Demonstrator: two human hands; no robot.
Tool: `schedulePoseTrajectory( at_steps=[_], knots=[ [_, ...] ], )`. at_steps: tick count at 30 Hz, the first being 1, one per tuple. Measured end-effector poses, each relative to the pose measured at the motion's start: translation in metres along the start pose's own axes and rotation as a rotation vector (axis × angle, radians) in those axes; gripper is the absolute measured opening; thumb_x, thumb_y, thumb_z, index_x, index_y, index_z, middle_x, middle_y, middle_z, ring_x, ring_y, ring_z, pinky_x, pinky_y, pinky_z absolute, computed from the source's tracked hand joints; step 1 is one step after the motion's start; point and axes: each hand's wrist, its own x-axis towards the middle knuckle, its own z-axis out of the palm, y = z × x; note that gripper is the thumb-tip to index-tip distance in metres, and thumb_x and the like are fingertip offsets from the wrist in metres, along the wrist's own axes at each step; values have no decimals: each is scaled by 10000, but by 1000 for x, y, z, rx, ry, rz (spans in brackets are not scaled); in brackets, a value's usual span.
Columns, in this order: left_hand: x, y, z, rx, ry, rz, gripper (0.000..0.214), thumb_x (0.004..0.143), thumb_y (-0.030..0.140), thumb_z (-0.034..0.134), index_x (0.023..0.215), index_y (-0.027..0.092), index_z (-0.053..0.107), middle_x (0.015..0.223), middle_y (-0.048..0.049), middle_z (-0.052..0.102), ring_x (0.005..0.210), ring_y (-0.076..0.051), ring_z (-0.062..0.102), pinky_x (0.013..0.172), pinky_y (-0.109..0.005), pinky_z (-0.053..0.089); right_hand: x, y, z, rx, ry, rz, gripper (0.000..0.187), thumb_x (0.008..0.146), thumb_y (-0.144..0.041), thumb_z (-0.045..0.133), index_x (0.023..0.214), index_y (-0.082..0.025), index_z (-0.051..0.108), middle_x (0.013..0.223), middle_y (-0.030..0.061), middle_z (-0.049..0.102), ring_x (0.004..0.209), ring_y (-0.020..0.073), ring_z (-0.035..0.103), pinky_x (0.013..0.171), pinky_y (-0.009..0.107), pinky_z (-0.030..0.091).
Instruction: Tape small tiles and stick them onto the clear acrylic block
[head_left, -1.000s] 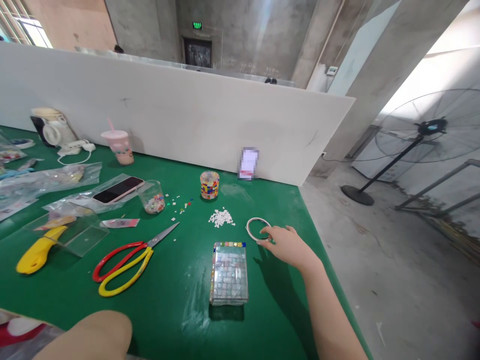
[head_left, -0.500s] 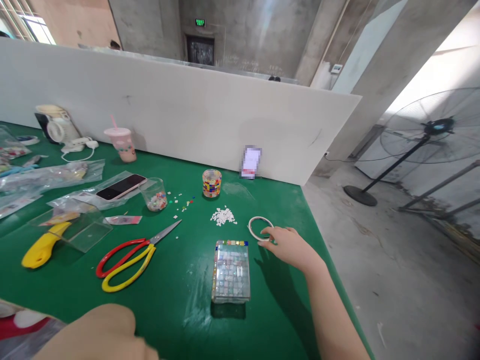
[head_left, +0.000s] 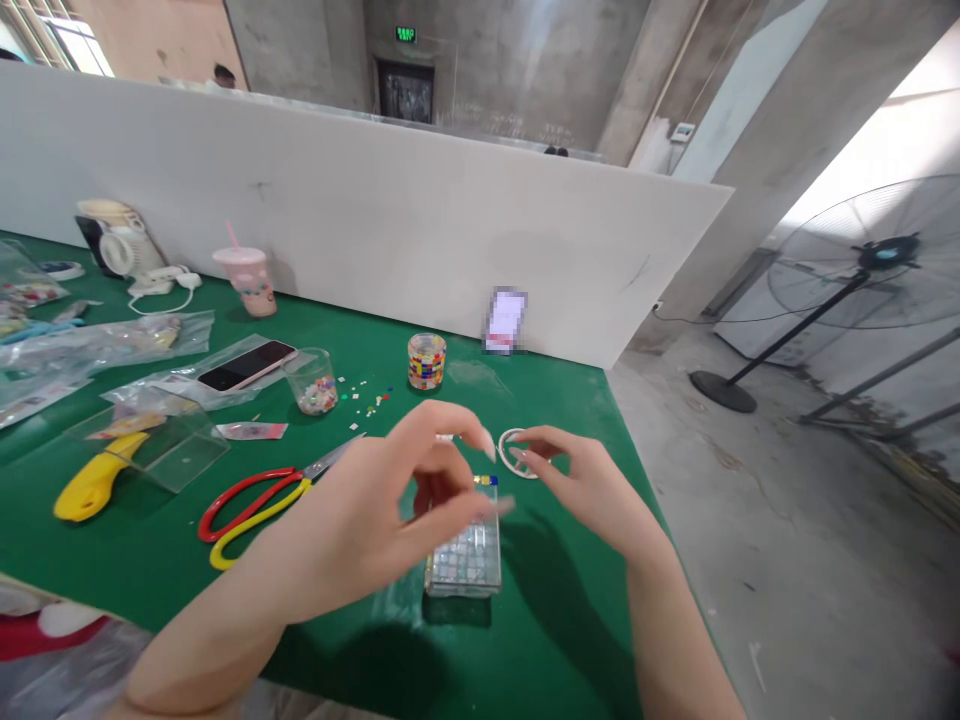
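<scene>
My right hand (head_left: 581, 485) pinches a thin white ring (head_left: 513, 452) by its right edge, just above the green table (head_left: 570, 620). My left hand (head_left: 390, 510) hovers in front of me with curled, parted fingers and nothing in them; its fingertips are close to the ring. Under the left hand lies a clear box covered in small mosaic tiles (head_left: 465, 565), partly hidden by it. The heap of white tile bits is out of sight behind the left hand.
Red and yellow scissors (head_left: 247, 500), a yellow cutter (head_left: 90, 480), a phone (head_left: 246, 365) on plastic bags, a cup of tile bits (head_left: 313, 382), a mosaic-covered cup (head_left: 426, 361) and a pink drink cup (head_left: 247, 280) lie left. A white partition (head_left: 375, 230) stands behind. Right of the table stands a floor fan (head_left: 862, 260).
My left hand has come up from the lower left to above the mosaic box, near the ring. My right hand has closed its fingers on the ring and tilted it up.
</scene>
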Motion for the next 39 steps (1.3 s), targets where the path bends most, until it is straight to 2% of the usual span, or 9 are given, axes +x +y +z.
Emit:
schedulePoseTrajectory(
  at_steps=[2, 5, 10, 15, 18, 22, 29, 34, 39],
  knots=[
    [26, 0, 2, 14, 9, 43, 155, 940, 205, 583, 1088, 243, 556, 707, 66, 644, 540, -82, 598, 480, -165, 456, -12, -14, -4, 146, 104, -73, 277, 978, -419, 493, 1147, -267, 653, 934, 24, 731, 860, 182, 698, 793, 342, 566],
    [38, 2, 8, 12, 7, 143, 160, 950, 235, 580, 1086, 274, 505, 636, 96, 612, 522, -93, 615, 425, -151, 402, -31, -33, -6, 441, 271, -331, 176, 939, -290, 605, 1103, -296, 666, 923, -5, 716, 859, 155, 686, 788, 301, 573],
    [34, 6, 14, 13, -94, 139, 175, 948, 204, 570, 1094, 268, 497, 677, 94, 646, 543, -84, 636, 478, -136, 449, -46, -48, 1, 402, 302, -522, 323, 839, -145, 728, 1113, -313, 693, 1083, -5, 676, 978, 143, 667, 856, 257, 569],
    [36, 4, 19, -10, -57, 200, 463, 892, 126, 565, 1293, 297, 406, 751, 83, 693, 608, -101, 673, 545, -156, 489, -40, -51, 12, 393, 423, -558, 219, 831, -83, 707, 963, -256, 726, 993, 15, 594, 857, 134, 652, 770, 279, 593],
    [35, 4, 20, -21, -31, 207, 529, 867, 91, 537, 1324, 309, 383, 728, 90, 695, 569, -103, 664, 525, -162, 475, -38, -52, 14, 393, 387, -544, 174, 840, -84, 696, 911, -241, 720, 961, 13, 580, 822, 128, 650, 736, 279, 594],
    [35, 6, 21, 83, -64, 190, 491, 866, 103, 534, 1296, 298, 397, 723, 90, 705, 519, -108, 650, 485, -171, 454, -39, -54, 13, 418, 335, -492, 139, 851, -101, 691, 870, -239, 694, 932, 2, 588, 813, 122, 656, 726, 262, 587],
    [36, 10, 24, 147, -48, 270, 434, 914, 115, 496, 1310, 232, 362, 749, 61, 707, 533, -108, 641, 471, -177, 443, -46, -58, 24, 284, 523, -535, 206, 846, -15, 596, 902, -209, 639, 927, 26, 556, 797, 137, 629, 693, 274, 567],
    [37, 17, 19, 183, -82, 282, 378, 919, 69, 471, 1266, 195, 396, 695, 73, 678, 486, -83, 598, 433, -159, 406, -45, -59, 26, 190, 559, -513, 222, 866, -8, 546, 910, -218, 602, 904, 18, 529, 789, 129, 587, 680, 262, 544],
    [35, 20, 19, 158, -94, 240, 281, 976, 197, 506, 1244, 208, 423, 572, 119, 562, 399, -69, 488, 376, -148, 360, -47, -54, 16, 206, 652, -423, 191, 901, -58, 568, 875, -245, 602, 874, -2, 503, 779, 123, 565, 662, 245, 522]
  ],
)
